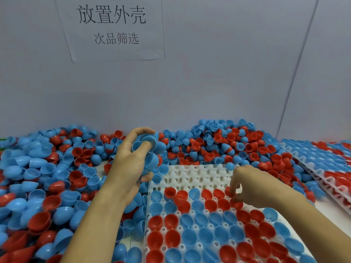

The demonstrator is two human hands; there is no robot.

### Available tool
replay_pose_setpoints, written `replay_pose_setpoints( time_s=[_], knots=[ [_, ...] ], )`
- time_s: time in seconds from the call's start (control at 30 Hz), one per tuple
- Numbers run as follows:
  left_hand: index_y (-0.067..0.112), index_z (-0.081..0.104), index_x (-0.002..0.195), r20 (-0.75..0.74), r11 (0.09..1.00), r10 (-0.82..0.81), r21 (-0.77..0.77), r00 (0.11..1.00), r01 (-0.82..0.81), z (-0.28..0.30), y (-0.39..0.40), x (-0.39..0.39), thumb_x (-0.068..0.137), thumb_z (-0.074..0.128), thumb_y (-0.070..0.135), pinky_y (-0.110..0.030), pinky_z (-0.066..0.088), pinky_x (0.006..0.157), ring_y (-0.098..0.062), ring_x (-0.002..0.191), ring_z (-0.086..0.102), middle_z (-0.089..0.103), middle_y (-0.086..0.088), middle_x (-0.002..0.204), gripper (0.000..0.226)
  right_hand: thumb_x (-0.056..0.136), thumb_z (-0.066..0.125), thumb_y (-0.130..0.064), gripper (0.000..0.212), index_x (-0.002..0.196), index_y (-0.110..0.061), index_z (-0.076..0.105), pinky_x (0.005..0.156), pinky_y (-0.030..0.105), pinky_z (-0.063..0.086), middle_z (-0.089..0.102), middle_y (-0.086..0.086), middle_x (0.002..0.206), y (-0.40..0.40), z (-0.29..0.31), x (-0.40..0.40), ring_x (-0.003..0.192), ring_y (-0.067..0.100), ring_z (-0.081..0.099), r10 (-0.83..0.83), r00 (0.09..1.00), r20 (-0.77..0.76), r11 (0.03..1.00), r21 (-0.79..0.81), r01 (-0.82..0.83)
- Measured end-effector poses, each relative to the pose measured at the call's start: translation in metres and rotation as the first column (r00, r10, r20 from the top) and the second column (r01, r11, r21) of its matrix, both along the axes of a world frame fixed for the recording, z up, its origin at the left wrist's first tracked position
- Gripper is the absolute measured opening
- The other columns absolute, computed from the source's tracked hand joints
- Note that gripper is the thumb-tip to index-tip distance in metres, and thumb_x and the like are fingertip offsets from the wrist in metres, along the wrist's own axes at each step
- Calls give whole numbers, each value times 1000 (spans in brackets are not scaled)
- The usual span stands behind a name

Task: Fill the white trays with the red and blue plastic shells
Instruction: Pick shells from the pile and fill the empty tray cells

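A white tray (197,174) lies in front of me; its near rows hold red and blue shells, open side up, and its far rows are bare. My left hand (129,162) is raised beside the tray's far left corner, clutching several blue shells (150,145). My right hand (245,186) hovers over the tray's right side, fingertips pinched on a red shell (236,203) at a socket in the filled rows' far edge.
A deep heap of loose red and blue shells (47,171) covers the table to the left and behind the tray. Filled white trays (319,164) are stacked at the right. A grey wall with a paper sign (112,27) rises behind.
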State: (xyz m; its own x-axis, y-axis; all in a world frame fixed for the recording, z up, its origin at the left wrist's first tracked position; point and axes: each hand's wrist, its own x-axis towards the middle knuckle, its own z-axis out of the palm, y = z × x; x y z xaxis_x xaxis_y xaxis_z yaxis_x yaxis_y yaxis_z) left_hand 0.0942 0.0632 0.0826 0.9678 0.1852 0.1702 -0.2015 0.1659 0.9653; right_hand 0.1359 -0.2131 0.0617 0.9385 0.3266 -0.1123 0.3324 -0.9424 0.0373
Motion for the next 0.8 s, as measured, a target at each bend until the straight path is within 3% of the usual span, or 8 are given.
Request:
replay_pose_setpoints(
  time_s=[0.07,0.17,0.3,0.57,0.63,0.7,0.8],
  knots=[
    [33,69,94,0,1000,-2,-1,1000,2,0,0,0,102,55,17,-22,29,37,-12,54,40,63,-12,104,23,87,72,-23,5,87,-25,76,66,30,59,67,-8,89,6,0,1,77,13,65,-13,1000,20,997,-76,15],
    [32,69,95,6,1000,-8,-3,1000,8,-1,0,1,101,56,17,-22,29,37,-10,50,41,64,-10,100,20,88,64,-15,37,57,-21,44,46,24,35,42,-6,64,13,-1,1,52,13,41,3,998,62,984,-177,8],
    [32,69,95,0,1000,-9,5,1000,9,-1,-1,1,101,55,14,-22,29,37,-10,49,40,62,-12,100,24,89,58,-8,43,61,-23,30,46,23,27,35,-4,68,18,3,-2,51,12,31,70,996,54,969,-243,-55],
    [33,69,95,-2,1000,2,-6,1000,-2,-1,0,0,101,56,15,-21,29,37,-9,50,41,63,-12,104,23,92,60,-12,34,63,-22,48,55,23,39,47,-3,74,12,1,4,63,14,44,57,994,-90,980,-186,-73],
    [32,69,96,0,1000,7,-8,1000,-7,-1,1,0,101,56,16,-21,29,37,-8,49,41,64,-11,104,21,92,61,-12,15,78,-15,66,63,26,50,62,1,85,7,1,6,70,14,53,45,994,-98,983,-175,-62],
    [32,69,96,3,1000,9,-16,1000,-9,0,2,0,101,56,16,-21,29,37,-7,48,42,64,-10,103,21,92,61,-11,14,97,-11,74,76,31,61,72,4,98,3,4,9,81,18,67,17,996,-85,991,-134,-29],
    [33,69,95,2,1000,8,-23,1000,-8,1,2,0,101,56,16,-21,30,37,-7,49,43,63,-10,103,22,93,59,-11,16,97,-9,74,77,37,61,74,7,102,8,12,14,89,24,70,78,997,6,996,-40,-77]
  ],
)
